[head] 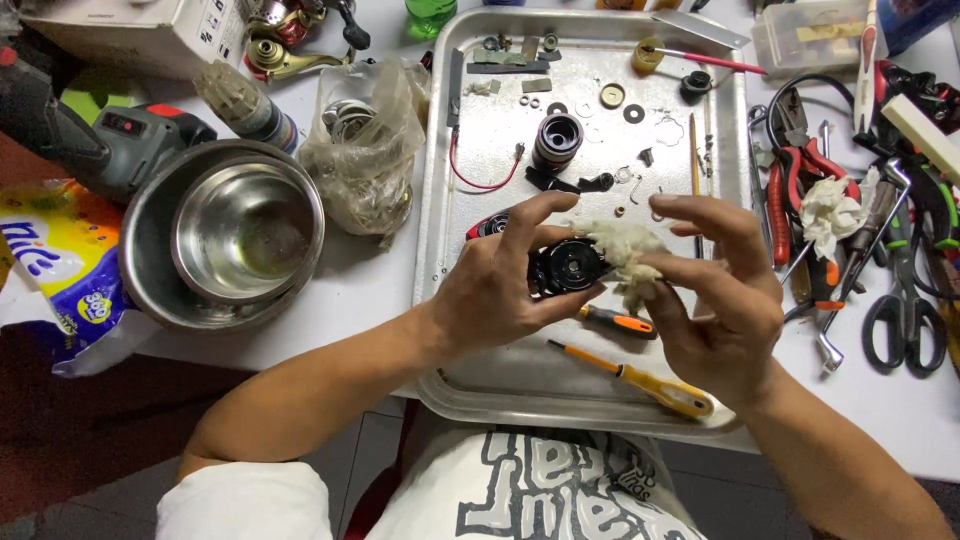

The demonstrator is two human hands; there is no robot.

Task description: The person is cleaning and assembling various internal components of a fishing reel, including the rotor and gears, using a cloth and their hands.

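Note:
My left hand (500,285) grips a round black mechanical part (568,265) above a metal tray (445,180). My right hand (715,290) presses a crumpled, soiled white tissue (622,250) against the part's right side. A yellow-handled screwdriver (640,380) and a smaller orange-handled one (620,321) lie on the tray under my hands. Farther back on the tray stand a black cylindrical spool (557,140), a red wire (480,180), and several small washers, springs and screws.
Nested steel bowls (225,235) sit left of the tray, beside a plastic bag of parts (365,140) and a cordless drill (110,135). Right of the tray lie red-handled pliers (790,185), a wad of tissue (830,215), scissors (905,320) and wrenches.

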